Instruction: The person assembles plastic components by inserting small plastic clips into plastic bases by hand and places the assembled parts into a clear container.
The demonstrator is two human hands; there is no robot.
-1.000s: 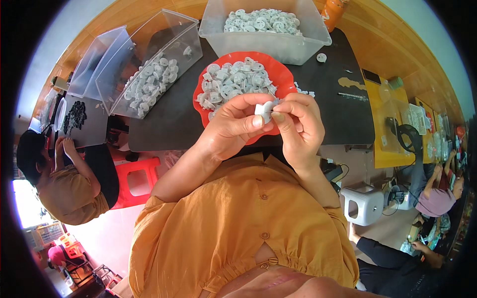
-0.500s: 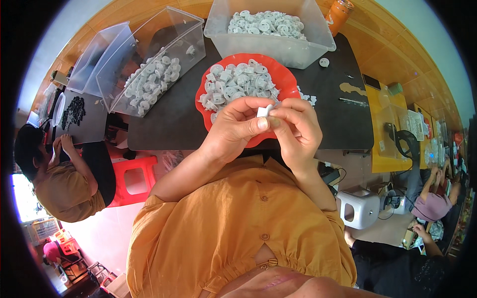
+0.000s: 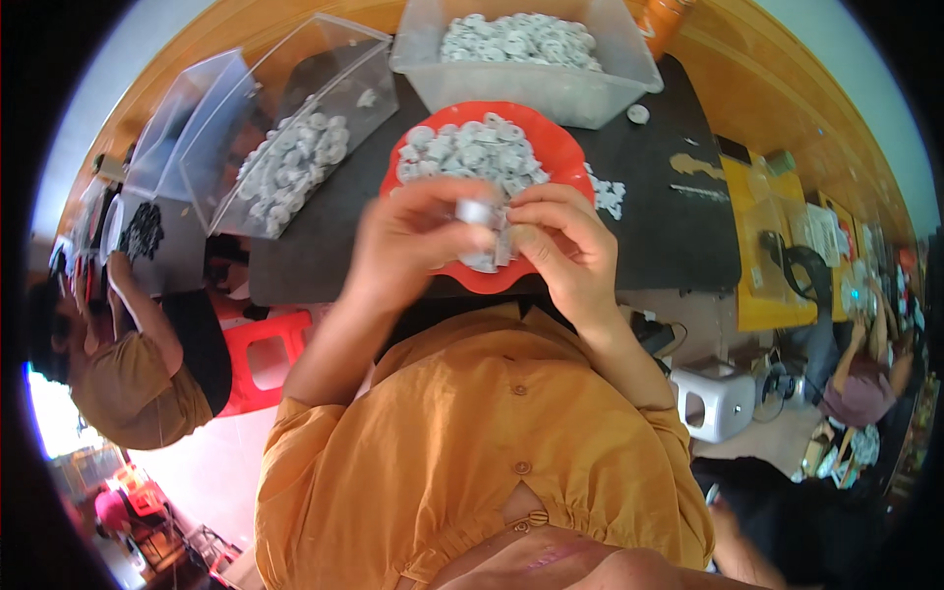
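Hands (image 3: 492, 241) pinching small white part (image 3: 476, 211), over red plate (image 3: 560, 157), clear bins (image 3: 295, 118) behind

The left hand (image 3: 418, 241) is smeared by motion blur, so its fingers cannot be told apart. The small white part (image 3: 479, 212) between both hands is mostly covered, its shape unclear. The right hand (image 3: 565, 251) hides the red plate's (image 3: 551, 147) near rim. The clear tub (image 3: 610, 84) runs past the top edge.

Bright, even daylight w/ soft shadows. Left hand (image 3: 418, 241) motion-blurred. Strong fisheye: bench edge (image 3: 787, 108) bends toward rim, black vignette corners. Blown-out glare near left.
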